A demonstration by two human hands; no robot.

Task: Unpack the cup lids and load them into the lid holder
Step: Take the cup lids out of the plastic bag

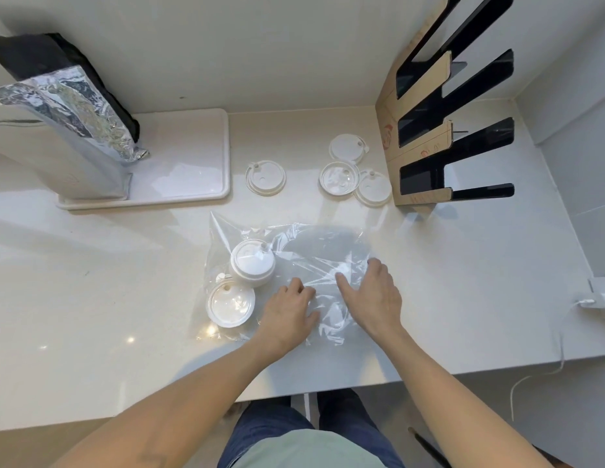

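On the surface a plastic bag lies nearest, two lid stacks seemingly inside its left part. Behind it lie four loose lids; the lid holder stands right of them, a tray left.

Six cup lids, one plastic bag, one lid holder, two hands.

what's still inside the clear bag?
Inside the plastic bag: a stack of lids and one lid beside it. Both hands, left hand and right hand, cover part of it; nothing else shows through.
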